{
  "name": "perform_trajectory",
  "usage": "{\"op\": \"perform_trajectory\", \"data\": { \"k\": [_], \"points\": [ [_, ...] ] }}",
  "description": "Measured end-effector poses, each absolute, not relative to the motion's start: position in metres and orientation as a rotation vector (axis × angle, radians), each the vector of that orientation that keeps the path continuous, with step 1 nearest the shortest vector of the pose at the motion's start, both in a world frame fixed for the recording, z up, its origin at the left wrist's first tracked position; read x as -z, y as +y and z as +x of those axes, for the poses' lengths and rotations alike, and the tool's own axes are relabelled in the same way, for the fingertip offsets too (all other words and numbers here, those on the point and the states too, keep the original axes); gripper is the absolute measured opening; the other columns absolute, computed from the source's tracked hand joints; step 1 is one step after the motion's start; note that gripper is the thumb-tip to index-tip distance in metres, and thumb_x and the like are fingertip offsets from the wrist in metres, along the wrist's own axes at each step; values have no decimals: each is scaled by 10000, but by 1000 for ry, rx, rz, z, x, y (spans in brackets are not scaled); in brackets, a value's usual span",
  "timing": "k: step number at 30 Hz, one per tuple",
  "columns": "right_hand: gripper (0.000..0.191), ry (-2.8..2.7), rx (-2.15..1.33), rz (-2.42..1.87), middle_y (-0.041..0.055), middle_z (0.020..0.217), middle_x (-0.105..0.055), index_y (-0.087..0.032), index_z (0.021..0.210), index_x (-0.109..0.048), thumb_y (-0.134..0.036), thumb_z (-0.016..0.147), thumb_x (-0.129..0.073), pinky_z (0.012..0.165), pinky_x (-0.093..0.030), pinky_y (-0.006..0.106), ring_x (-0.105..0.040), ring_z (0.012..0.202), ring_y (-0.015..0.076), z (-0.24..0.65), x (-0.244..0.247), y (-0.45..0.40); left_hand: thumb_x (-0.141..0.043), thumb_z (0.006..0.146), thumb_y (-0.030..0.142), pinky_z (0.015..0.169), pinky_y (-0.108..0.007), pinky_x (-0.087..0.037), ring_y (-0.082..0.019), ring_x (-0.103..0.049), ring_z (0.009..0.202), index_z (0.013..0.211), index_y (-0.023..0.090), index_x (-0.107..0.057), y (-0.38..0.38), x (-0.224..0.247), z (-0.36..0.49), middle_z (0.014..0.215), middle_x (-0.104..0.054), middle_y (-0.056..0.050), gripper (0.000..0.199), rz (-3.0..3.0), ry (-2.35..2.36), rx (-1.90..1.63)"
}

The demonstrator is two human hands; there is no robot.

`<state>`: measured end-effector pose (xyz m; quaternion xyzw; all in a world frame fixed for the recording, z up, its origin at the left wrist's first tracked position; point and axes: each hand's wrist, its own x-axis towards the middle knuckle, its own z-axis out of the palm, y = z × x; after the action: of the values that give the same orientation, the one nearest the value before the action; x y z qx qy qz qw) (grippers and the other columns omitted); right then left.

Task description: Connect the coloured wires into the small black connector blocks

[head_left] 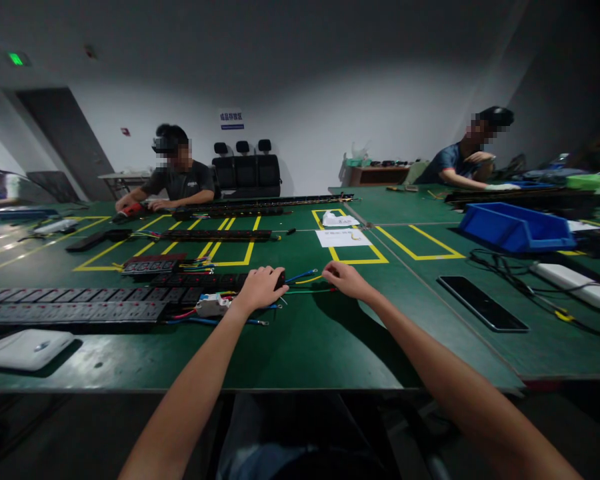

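Forearms (pixel 195 380) cross the near edge of the table (pixel 300 357). On it, I have the left hand (pixel 263 288) clasping the strip (pixel 213 280), presumably to steady it, and the right hand (pixel 347 279) pinching the yellow wire (pixel 309 280) beyond, probably to straighten it.

bare forearms (pixel 195 387) stretched forward, left hand (pixel 260 288) palm down, right hand (pixel 349 280) with fingers (pixel 331 269) curled together

Bare left hand (pixel 261 287), bare right hand (pixel 349 279), uncovered forearms (pixel 200 377), bluish clothing (pixel 253 461) below
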<state>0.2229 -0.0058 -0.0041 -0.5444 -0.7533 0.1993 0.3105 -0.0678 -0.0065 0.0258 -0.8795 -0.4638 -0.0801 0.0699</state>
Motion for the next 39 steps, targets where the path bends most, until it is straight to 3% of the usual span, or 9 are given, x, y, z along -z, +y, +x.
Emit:
{"op": "perform_trajectory", "data": {
  "k": [3,7,13,20,26,31,39],
  "points": [
    [304,-1849,-550,-1457,18,743,-651,-190,909,-637,-473,941,-529,612,-396,266,-573,678,167,218,5,-5,-462,999,545,962,-437,-462,-317,-613,1150,1425,198,-524,-6,-26,-68,1250,-659,-145,553,-2650,-1396,239],
    [215,-1788,-543,-1552,-17,670,-616,-210,937,-620,-417,881,-598,563,-350,262,-544,605,156,213,9,-6,-462,997,547,954,-437,-462,-321,-613,1146,1431,198,-520,-6,-26,-68,1246,-658,-147,560,-2648,-1415,238],
    [115,-1883,-406,-1650,-7,773,-658,-245,970,-628,-312,878,-618,594,-336,255,-581,684,160,209,14,-7,-459,996,555,951,-427,-457,-317,-613,1150,1421,210,-528,-8,-27,-67,1241,-661,-143,552,-2656,-1420,239],
    [255,-1826,-447,-1682,38,817,-702,-208,1010,-695,-418,947,-563,612,-382,255,-622,718,170,216,10,-5,-469,997,548,958,-423,-455,-311,-616,1148,1414,207,-530,-7,-27,-68,1239,-663,-140,542,-2657,-1405,242],
    [300,-1965,-511,-1513,42,794,-715,-170,1020,-743,-411,843,-723,627,-429,268,-629,700,177,224,6,-5,-474,993,554,963,-424,-454,-313,-613,1152,1422,205,-523,-6,-26,-67,1237,-663,-149,555,-2640,-1416,223],
    [201,-2029,-306,-1622,52,807,-731,-220,930,-749,-412,892,-702,644,-404,276,-640,733,191,220,0,-11,-476,992,551,956,-427,-455,-317,-616,1145,1414,209,-531,-7,-28,-67,1238,-663,-147,546,-2653,-1415,234],
    [250,-2024,-197,-1704,56,804,-729,-216,814,-709,-438,920,-664,621,-375,282,-633,716,187,213,-1,-18,-479,993,543,956,-429,-458,-315,-618,1143,1423,193,-528,-7,-29,-67,1240,-664,-150,556,-2651,-1416,219]
  ]
}}
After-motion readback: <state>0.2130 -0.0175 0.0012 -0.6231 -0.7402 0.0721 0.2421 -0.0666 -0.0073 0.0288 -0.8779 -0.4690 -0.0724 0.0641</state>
